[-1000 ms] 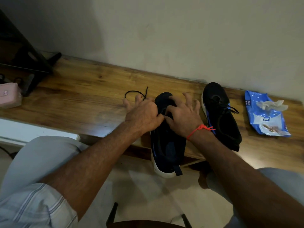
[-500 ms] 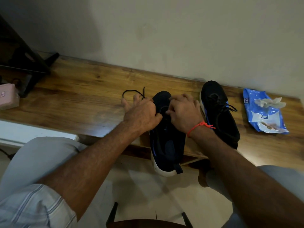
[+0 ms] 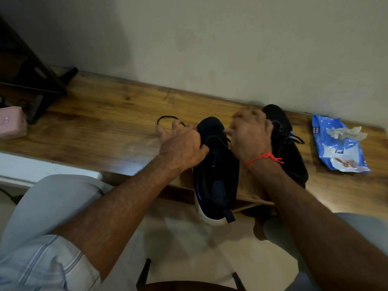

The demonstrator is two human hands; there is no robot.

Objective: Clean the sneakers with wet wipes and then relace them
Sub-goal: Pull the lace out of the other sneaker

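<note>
1. Bench (image 3: 105,127): 1, wood, along the wall, carried everything.
2. Sneakers: 2, dark. Near sneaker (image 3: 216,171) had its heel hanging off the bench edge; far sneaker (image 3: 291,156) just beside it, looked laced.
3. Wipes pack (image 3: 340,148): 1, blue, w/ a wipe sticking out.
4. Hands: 2. Left hand (image 3: 180,148) gripped the near sneaker's side; right hand (image 3: 249,133) curled, prob. pinching the lace (image 3: 168,118).
5. Step: relacing. Next: thread lace thru an eyelet, pull snug.

You have two sneakers (image 3: 216,164) (image 3: 291,152) on the bench (image 3: 94,122), one loose lace (image 3: 168,118), one wipes pack (image 3: 338,148), one pink box (image 3: 11,122) at its left end, and two hands (image 3: 182,147) (image 3: 251,135) at work.
</note>
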